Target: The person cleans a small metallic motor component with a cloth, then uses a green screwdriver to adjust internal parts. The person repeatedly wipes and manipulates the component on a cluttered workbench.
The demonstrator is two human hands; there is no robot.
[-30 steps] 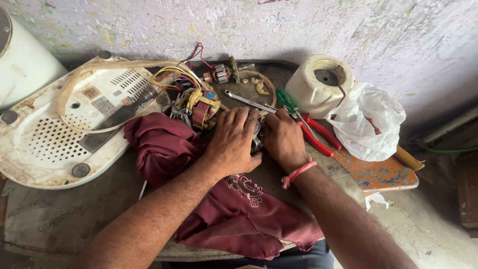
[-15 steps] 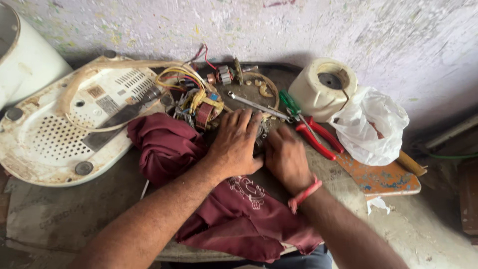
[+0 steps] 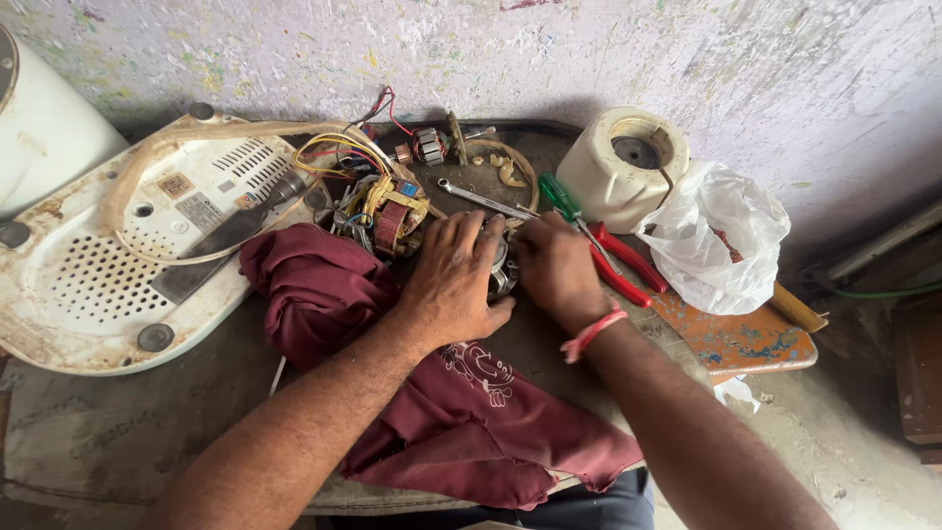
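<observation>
While both forearms reach in from the near edge, a maroon cloth [image 3: 461, 412] lies crumpled under them on the worn bench [image 3: 88, 442]. Just beyond it the left hand [image 3: 453, 280] and the right hand [image 3: 557, 267] meet over a small metal motor part [image 3: 501, 272], which sits in the gap between them and is mostly hidden. Left fingers curl down over its top and near side, thumb hooked below; right fingers are bent close against its right side, and a pink band circles that wrist. Both hands touch the part, the left covering more of it. Its long axis cannot be told from here.

Right of the right hand lie red-handled pliers [image 3: 628, 270] and a green-handled screwdriver [image 3: 561, 196], both slanting away to the left. Farther on, a spanner [image 3: 481, 198] lies near a wound coil with coloured wires [image 3: 378, 211]. To the left rests a dirty white plastic housing [image 3: 108, 255]; to the right, a cream plastic base [image 3: 623, 167] and a clear plastic bag [image 3: 716, 240] near the stained wall [image 3: 589, 49].
</observation>
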